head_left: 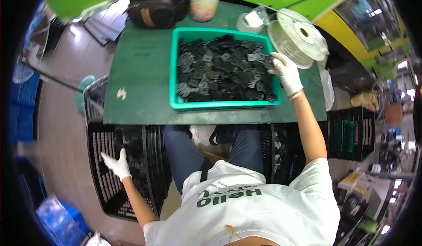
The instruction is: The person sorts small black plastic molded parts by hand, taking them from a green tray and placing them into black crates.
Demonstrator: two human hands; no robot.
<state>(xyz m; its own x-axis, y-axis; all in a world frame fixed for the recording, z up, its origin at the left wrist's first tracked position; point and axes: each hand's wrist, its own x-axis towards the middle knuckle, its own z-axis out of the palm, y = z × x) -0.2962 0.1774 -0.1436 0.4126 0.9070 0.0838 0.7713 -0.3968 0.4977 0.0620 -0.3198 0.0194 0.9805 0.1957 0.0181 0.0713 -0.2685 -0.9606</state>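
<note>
The largest thing is a dark green table (138,72), its near edge above the person's lap. Below its near left corner, beside the person's left leg, stands a black crate (100,171) with slotted walls; dark pieces lie in it. More black crates (366,131) stand to the right of the table. On the tabletop, in front of the person, sits a green tray (228,105) heaped with small black parts (220,67), most of them flat. Behind the tray's left end is a black bag (160,4); near its far right corner a big pale spool (290,32) leans. A tall patterned cup (205,1) stands beside the bag, and a whitish roll (247,23) lies between tray and spool.

Both hands wear white gloves. The left hand (117,164) is over the crate, its fingers spread wide and holding nothing. The right hand (286,73) reaches to the tray's right rim, thumb and fingers closed narrowly around a black part (268,62). Smallest is a thin bracelet (296,95) on the right wrist.
</note>
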